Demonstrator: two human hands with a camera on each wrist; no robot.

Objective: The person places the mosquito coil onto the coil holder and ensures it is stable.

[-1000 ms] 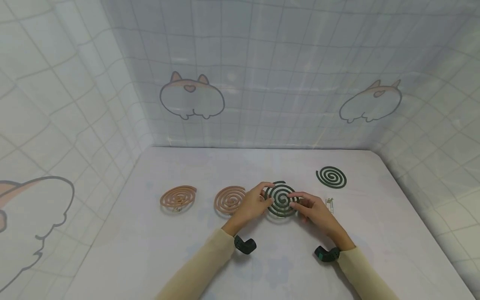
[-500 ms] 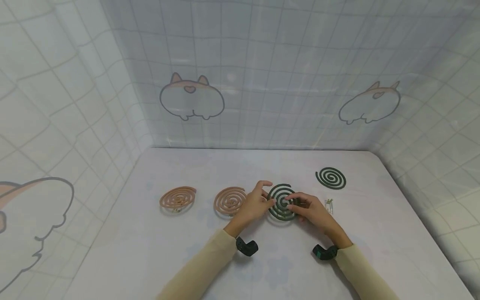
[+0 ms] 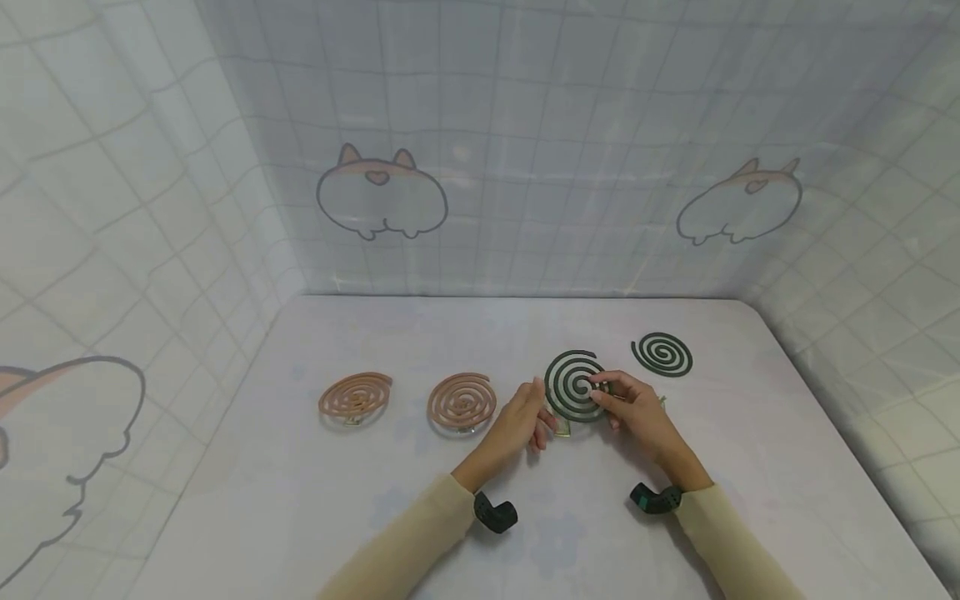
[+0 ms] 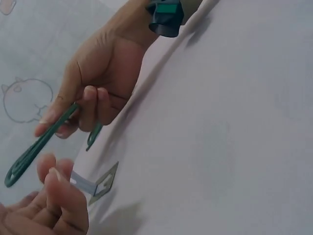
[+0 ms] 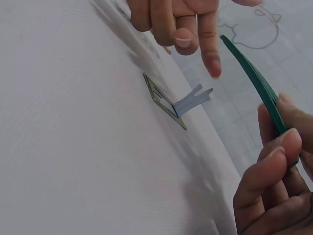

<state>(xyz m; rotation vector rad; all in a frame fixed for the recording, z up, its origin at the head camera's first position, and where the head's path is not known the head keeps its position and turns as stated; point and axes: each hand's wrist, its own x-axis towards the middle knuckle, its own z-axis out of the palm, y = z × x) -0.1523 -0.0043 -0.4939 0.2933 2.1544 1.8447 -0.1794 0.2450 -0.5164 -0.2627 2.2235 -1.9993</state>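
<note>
My right hand [image 3: 637,417] pinches a green mosquito coil [image 3: 582,388] between thumb and fingers near its centre. The coil is tilted, raised above the table. In the right wrist view the coil [image 5: 261,88] appears edge-on. Below it, a small metal coil stand [image 5: 188,103] lies on the table with its forked prong bent upward, apart from the coil. My left hand [image 3: 521,421] is just left of that stand with fingers loosely extended, holding nothing. In the left wrist view, fingertips of my left hand [image 4: 54,200] partly overlap the stand [image 4: 103,183].
Two brown mosquito coils [image 3: 356,396] sit on stands to the left, the nearer one [image 3: 461,402] close to my left hand. Another green coil [image 3: 662,355] lies flat at the back right. A second metal stand [image 3: 663,402] is mostly hidden behind my right hand.
My left hand has let go of the green coil and turned downward beside the stand. My right hand has lifted the coil up and slightly right, uncovering the stand.
</note>
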